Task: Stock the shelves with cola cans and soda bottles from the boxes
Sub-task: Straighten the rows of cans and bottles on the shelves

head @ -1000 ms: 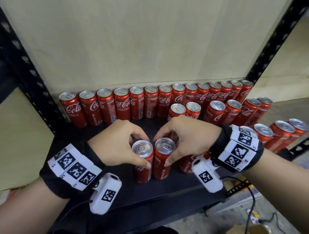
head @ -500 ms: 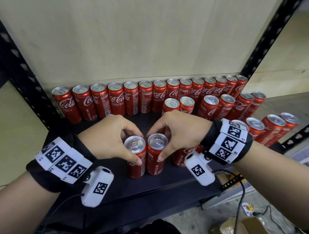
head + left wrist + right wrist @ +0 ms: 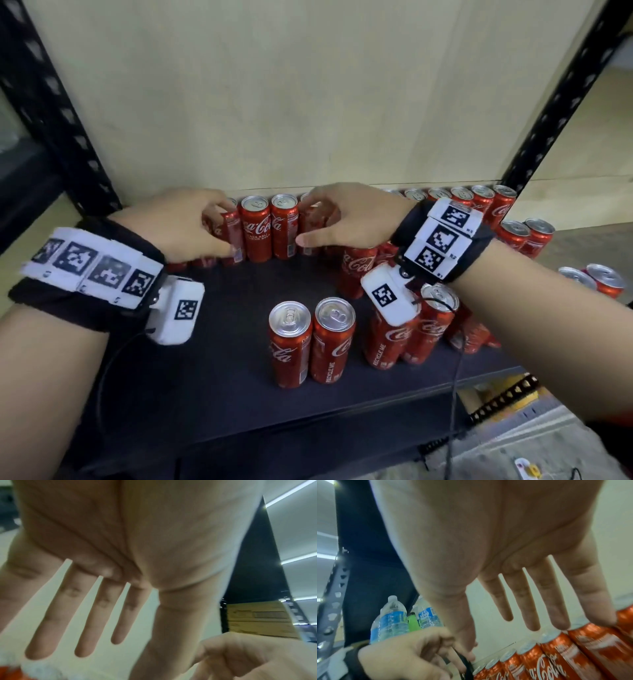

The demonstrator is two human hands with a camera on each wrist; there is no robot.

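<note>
On the dark shelf (image 3: 219, 377), two cola cans (image 3: 311, 342) stand upright, touching each other, near the front edge at 6 o'clock. Both hands are at the back row of cans (image 3: 270, 226), at 12 o'clock. The left hand (image 3: 178, 222) has its fingers straight and spread in the wrist view, and touches a can of this row. The right hand (image 3: 349, 219) is also relaxed with straight fingers, the thumb beside a can. More cans (image 3: 411, 335) stand at 3 o'clock.
</note>
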